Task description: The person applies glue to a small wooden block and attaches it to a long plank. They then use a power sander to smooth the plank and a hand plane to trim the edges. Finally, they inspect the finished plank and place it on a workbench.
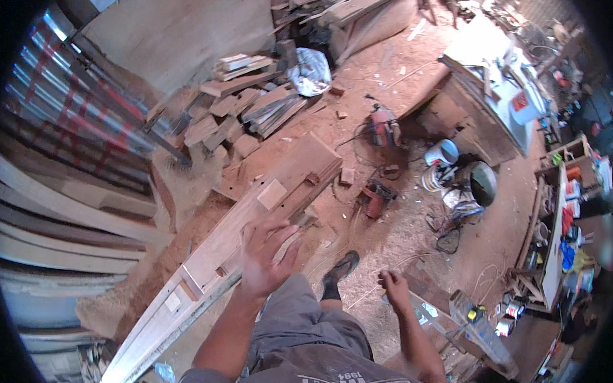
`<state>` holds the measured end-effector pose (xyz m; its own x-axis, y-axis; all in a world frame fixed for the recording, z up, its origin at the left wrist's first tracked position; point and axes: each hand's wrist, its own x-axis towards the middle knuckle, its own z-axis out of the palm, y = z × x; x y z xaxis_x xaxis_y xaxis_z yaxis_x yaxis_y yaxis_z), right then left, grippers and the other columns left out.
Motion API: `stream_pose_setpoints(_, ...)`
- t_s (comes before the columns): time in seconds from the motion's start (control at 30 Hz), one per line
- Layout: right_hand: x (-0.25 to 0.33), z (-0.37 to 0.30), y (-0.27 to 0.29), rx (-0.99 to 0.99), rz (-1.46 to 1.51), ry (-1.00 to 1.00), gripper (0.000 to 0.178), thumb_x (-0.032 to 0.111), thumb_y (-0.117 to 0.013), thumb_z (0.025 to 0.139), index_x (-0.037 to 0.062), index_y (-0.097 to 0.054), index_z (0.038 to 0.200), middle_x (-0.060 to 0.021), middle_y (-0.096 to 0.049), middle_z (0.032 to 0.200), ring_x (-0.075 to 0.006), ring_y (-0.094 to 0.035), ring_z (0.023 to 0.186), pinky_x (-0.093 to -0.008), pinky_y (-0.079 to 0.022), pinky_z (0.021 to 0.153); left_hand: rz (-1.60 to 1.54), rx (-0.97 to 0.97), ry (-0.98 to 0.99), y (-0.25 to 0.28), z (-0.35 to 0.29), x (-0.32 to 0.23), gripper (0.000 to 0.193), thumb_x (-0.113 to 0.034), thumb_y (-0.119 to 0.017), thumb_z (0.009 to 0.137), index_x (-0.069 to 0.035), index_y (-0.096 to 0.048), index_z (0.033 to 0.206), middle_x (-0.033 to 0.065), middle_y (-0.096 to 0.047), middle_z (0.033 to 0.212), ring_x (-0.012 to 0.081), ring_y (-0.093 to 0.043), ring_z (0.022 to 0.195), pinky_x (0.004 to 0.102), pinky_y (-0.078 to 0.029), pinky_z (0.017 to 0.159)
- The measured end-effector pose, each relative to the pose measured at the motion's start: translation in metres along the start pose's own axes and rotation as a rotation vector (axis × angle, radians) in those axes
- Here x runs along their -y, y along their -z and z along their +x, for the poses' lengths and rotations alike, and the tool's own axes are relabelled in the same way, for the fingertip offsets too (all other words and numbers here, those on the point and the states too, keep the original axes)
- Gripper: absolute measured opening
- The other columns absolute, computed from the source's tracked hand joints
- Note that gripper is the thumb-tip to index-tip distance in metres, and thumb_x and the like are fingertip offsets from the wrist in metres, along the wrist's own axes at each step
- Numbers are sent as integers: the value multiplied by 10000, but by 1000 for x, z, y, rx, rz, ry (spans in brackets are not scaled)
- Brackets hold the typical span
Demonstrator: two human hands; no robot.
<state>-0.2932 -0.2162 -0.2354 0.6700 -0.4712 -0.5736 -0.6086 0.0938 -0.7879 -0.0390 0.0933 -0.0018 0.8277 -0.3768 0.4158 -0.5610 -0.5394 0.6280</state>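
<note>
My left hand (267, 255) is raised with its fingers spread, above the near edge of a long wooden workpiece (236, 229) that runs from lower left to upper middle. Nothing shows in that hand. A pale wood block (272, 194) and a small reddish-brown block (311, 179) lie on the workpiece beyond it. Farther down its length, toward lower left, is another pale block (173, 302). My right hand (393, 285) hangs lower right with its fingers curled; whether anything is inside them is hidden. Below it, a wood and metal piece (480, 324) stands close to my right forearm.
A scrap-wood pile (241, 109) and a white sack (309, 71) lie beyond the workpiece. Red power tools (384, 126) with cords rest on the sawdust floor, near a white bucket (441, 153). Cluttered shelves (554, 228) line the right; curved boards (69, 250) stack at left.
</note>
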Motion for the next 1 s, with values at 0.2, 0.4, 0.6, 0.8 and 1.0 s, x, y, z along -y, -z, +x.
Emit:
stream_pose_setpoints(0.2,-42,34,28,102,-131,-188,357,324,-645,1049,-23,-725,1075,-103,-752,995,-169,-692,829,-314,-537,742,185,-52,-29,-43,58,15,312,-207,-850,803,-135,-767,1095,85,-639,1291,363,-569,1232,536,-432,1039)
stream_pose_setpoints(0.4,-92,15,24,318,-263,-535,395,355,-648,1051,-2,-689,1213,-112,-763,1103,-205,-734,940,-343,-550,786,359,-120,-19,-70,56,26,333,-216,-904,730,-174,-786,1038,62,-555,1070,309,-556,1032,502,-466,939)
stream_pose_setpoints(0.6,-101,22,26,373,-378,-628,371,325,-644,1057,-12,-683,1207,-113,-762,1106,-204,-734,945,-338,-547,778,460,-124,-35,-75,48,30,416,-209,-877,700,-263,-818,1108,-21,-464,955,201,-505,977,447,-448,951)
stream_pose_setpoints(0.8,-96,55,21,348,-407,-477,374,308,-632,1064,-33,-686,1208,-113,-763,1073,-200,-733,911,-334,-546,768,493,-74,-9,-75,50,29,448,-223,-813,736,-273,-814,1180,-22,-453,961,197,-488,983,424,-445,948)
stream_pose_setpoints(1.0,-89,68,13,351,-327,-454,411,347,-650,1051,-25,-690,1221,-109,-761,1058,-190,-729,893,-320,-547,771,530,3,-8,-71,51,28,403,-344,-726,854,-268,-796,1243,-18,-452,986,192,-475,1009,424,-433,950)
